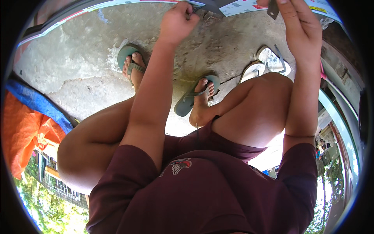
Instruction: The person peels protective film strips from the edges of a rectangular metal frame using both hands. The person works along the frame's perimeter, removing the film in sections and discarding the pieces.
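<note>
In the head view, the person's left hand (178, 21) is reaching to the upper edge, its fingers curling inward beside a dark, smooth-faced frame piece (213, 7); whether the fingertips are pinching anything there, I cannot tell, since the hand itself is hiding them; a long white printed strip with a pinkish line along it (78, 17) is running from the far left up to this hand. The right hand (306, 31) is pinching a flat, dark, metal-looking piece with a small round hole (273, 9) between thumb and fingers, near the top edge (its upper part is lying out of sight); behind it, a second white strip with coloured printing (241, 8) is spanning the gap between the hands.

Below, the person is squatting on a rough grey concrete floor (85, 70), wearing a maroon T-shirt (202, 195) and green-grey flip-flops (183, 105); a loose pair of white sandals (269, 56) is lying near the right knee, one partly hidden by it; at the left, a crumpled orange sheet (23, 128) is hanging beside a bright blue sheet (39, 103); sunlit green leaves (58, 210) are showing beneath.
</note>
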A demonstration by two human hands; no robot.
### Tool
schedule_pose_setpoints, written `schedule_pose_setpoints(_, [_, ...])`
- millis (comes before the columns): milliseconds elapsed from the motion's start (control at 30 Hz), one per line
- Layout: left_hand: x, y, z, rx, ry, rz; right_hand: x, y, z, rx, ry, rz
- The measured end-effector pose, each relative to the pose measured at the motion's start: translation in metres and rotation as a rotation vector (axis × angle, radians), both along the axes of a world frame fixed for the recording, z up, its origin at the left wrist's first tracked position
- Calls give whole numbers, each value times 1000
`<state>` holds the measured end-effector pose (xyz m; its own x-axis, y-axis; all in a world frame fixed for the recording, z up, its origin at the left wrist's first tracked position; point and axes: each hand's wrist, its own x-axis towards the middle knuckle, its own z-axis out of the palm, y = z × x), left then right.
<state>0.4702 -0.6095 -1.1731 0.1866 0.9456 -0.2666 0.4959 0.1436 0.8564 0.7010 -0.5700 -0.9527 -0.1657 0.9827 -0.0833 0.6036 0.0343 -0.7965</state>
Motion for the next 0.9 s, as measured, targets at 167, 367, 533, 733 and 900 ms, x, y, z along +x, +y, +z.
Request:
schedule_pose_setpoints(167, [15,-1,17,76,205,2,-9,-4,-7,-278,-254,256])
schedule_pose_setpoints(367, [40,-6,7,355,283,146,-10,-8,-66,-124,-265,366])
schedule_pose_setpoints(533, [31,-5,-11,370,76,142,12,-26,-138,-137,-387,344])
schedule_pose_setpoints(733, [19,-3,-13,294,-13,101,-8,-30,-144,-106,-542,373])
schedule_pose_setpoints(900, [19,-3,-6,301,-50,117,-12,-33,-150,-145,-676,366])
